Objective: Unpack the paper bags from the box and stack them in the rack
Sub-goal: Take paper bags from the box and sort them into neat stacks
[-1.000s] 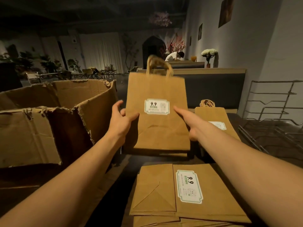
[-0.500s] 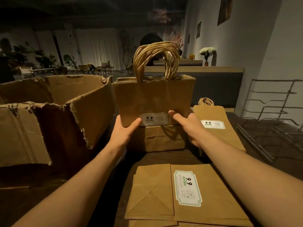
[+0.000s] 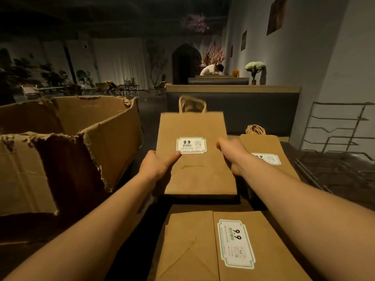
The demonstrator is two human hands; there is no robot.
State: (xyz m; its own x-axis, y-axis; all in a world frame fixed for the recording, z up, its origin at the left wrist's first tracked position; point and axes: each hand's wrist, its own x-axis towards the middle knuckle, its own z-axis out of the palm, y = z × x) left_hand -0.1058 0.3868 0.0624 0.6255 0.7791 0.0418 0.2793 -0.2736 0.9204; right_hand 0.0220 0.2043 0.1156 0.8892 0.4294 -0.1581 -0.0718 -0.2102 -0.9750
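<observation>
Both the left hand and right hand grip a flat paper bag upright just right of the torn box, other bags lie nearby, and the wire rack apparently holds none, so stacking seems barely begun.

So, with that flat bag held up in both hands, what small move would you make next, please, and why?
Probably swing the held bag rightward toward the wire rack. The left hand and right hand each grip a side edge, so it is under control. The rack stands to the right with no bags visible in it, while another bag lies between them.
</observation>
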